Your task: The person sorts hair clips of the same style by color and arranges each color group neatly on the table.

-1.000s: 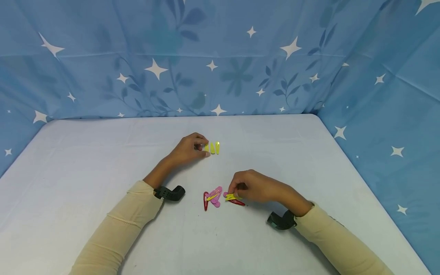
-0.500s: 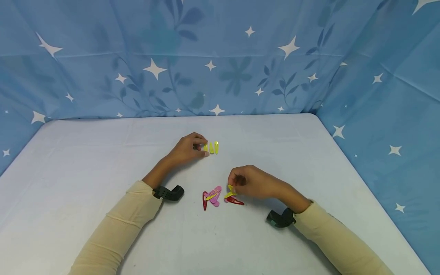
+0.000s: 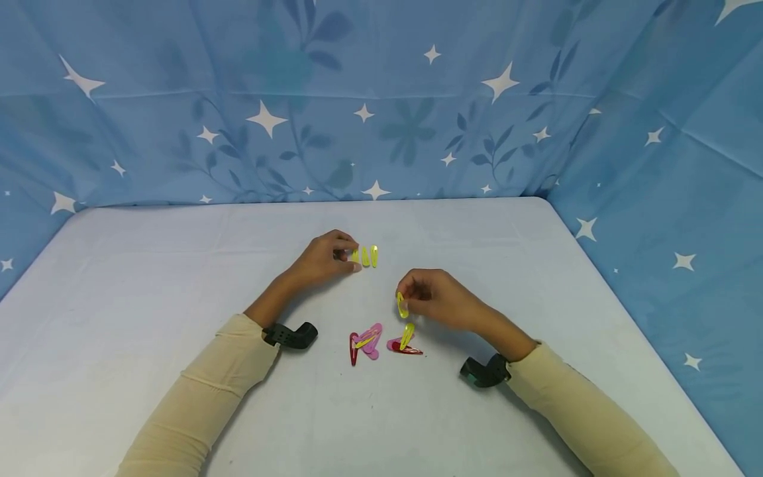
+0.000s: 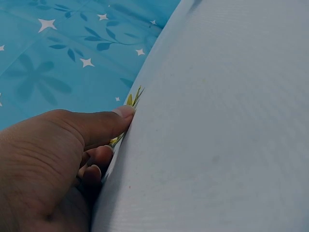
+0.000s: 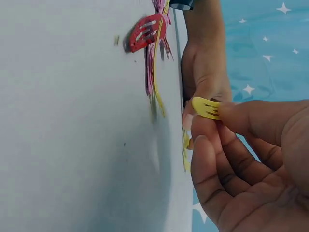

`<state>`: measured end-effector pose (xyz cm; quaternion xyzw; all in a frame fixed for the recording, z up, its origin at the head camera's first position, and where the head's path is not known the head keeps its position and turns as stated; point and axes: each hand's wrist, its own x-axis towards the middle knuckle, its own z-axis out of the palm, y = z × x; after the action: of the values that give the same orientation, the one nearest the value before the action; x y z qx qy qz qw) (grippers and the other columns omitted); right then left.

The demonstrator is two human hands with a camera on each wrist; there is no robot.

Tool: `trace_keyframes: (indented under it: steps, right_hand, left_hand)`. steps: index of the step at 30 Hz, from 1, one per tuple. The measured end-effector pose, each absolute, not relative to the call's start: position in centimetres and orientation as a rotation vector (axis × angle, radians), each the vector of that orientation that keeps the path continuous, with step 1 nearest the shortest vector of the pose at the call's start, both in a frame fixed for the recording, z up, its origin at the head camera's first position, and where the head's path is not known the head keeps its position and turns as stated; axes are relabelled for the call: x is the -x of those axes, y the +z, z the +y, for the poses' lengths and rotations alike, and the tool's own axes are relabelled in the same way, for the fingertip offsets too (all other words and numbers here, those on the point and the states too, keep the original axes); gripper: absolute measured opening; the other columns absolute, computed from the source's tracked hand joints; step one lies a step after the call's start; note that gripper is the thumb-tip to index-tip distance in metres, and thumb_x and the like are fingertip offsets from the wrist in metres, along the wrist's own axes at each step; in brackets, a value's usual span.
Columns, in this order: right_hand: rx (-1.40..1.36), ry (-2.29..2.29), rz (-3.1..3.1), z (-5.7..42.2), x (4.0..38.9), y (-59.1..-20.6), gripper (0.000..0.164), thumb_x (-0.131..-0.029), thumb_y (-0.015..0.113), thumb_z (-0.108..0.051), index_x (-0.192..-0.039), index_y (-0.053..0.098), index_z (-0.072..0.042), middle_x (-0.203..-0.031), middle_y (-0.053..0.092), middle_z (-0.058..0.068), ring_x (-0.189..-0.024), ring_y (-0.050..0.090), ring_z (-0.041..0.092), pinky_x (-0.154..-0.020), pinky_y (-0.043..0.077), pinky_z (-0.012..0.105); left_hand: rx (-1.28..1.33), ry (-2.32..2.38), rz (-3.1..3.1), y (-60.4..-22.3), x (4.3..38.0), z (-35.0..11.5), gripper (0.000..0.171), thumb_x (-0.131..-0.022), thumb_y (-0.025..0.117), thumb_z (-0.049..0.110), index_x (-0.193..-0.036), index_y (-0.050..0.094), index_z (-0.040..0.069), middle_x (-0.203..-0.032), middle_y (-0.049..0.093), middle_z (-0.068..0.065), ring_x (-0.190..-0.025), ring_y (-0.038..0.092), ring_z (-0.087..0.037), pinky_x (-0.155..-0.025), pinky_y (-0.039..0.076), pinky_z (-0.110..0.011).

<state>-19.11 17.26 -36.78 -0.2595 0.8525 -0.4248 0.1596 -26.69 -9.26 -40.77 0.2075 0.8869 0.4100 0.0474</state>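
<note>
Between thumb and index finger, my right hand pinches a yellow snap hair clip, raised over the table just beyond the loose clips. Farther back on the left, my left hand has thumb and fingertips around the ends of a yellow hair clip, the leftmost of a short upright row. Two more yellow clips, a middle one and a right one, stand beside it. Below my right hand another yellow clip lies across a red clip and a pink one.
Left of that group lies a small heap of pink clips with a yellow clip across it and a red clip at its left side. A white cloth covers the table. Blue star-patterned curtain hangs behind and to the right.
My right hand has lifted one yellow clip off the loose clips and moved slightly away from me, leaving another yellow clip lying there. My left hand stays at the row.
</note>
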Motion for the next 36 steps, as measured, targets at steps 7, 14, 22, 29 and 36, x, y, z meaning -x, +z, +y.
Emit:
trace_keyframes:
  steps: [7,14,22,29,36]
  right_hand:
    - [0.731,-1.292,2.459,16.8,19.9,-37.1,0.023,-0.089,0.067,0.002,-0.111,0.065,0.000,-0.091,0.064,0.009,-0.078,0.060,0.018,-0.068,0.051,0.022]
    - [0.722,-1.291,2.500,16.4,20.9,-37.2,0.021,-0.089,0.067,0.001,-0.110,0.066,0.000,-0.093,0.065,0.012,-0.074,0.059,0.017,-0.064,0.049,0.023]
    - [0.706,-1.370,2.540,16.1,23.1,-37.3,0.023,-0.089,0.066,0.003,-0.112,0.068,0.002,-0.095,0.067,0.015,-0.076,0.064,0.020,-0.067,0.052,0.024]
    - [0.587,-1.407,2.540,15.8,24.7,-37.6,0.022,-0.090,0.068,-0.001,-0.112,0.069,0.000,-0.100,0.066,0.016,-0.079,0.068,0.023,-0.069,0.056,0.030]
    - [0.519,-1.400,2.530,15.4,25.8,-38.1,0.024,-0.090,0.066,-0.002,-0.113,0.068,0.001,-0.100,0.064,0.015,-0.079,0.067,0.020,-0.067,0.055,0.030]
  left_hand:
    - [-0.621,1.241,2.708,-40.7,26.5,-9.3,0.045,-0.087,0.076,0.018,-0.127,0.065,0.000,-0.128,0.058,-0.013,-0.098,0.059,-0.024,-0.081,0.048,-0.034]
    - [-0.620,1.246,2.710,-41.1,26.6,-9.2,0.045,-0.087,0.076,0.017,-0.126,0.065,0.000,-0.127,0.059,-0.013,-0.095,0.058,-0.022,-0.082,0.047,-0.034]
    - [-0.649,1.259,2.709,-41.1,26.6,-9.3,0.045,-0.087,0.076,0.016,-0.127,0.065,-0.001,-0.128,0.059,-0.013,-0.095,0.059,-0.021,-0.083,0.048,-0.035]
    - [-0.660,1.256,2.714,-41.0,26.8,-9.4,0.045,-0.087,0.076,0.017,-0.127,0.065,-0.001,-0.128,0.058,-0.014,-0.096,0.060,-0.023,-0.080,0.048,-0.033]
    - [-0.646,1.241,2.711,-40.8,26.6,-9.4,0.045,-0.088,0.076,0.018,-0.127,0.065,-0.001,-0.129,0.058,-0.014,-0.096,0.060,-0.023,-0.079,0.048,-0.032]
